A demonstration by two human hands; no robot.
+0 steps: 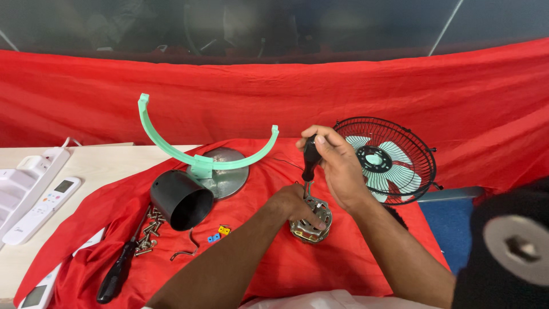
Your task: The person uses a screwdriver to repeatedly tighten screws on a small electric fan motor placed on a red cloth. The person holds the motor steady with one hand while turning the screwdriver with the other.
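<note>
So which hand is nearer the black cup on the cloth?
Left. The left hand rests on the metal motor, just to the right of the black cup. The right hand is farther right and higher, holding a screwdriver over the motor.

Repair workbench, loose screws (150, 232), dismantled fan (384, 161)

Right hand (337, 166) drives screwdriver (310, 157) into motor (311, 220); left hand (294, 203) steadies it.

Two screwdrivers (310, 159) (117, 272), one fan (384, 161), one motor (311, 220), two remote controls (42, 209) (39, 293), one black cup-shaped housing (180, 199), two hands (337, 166) (294, 203).
</note>
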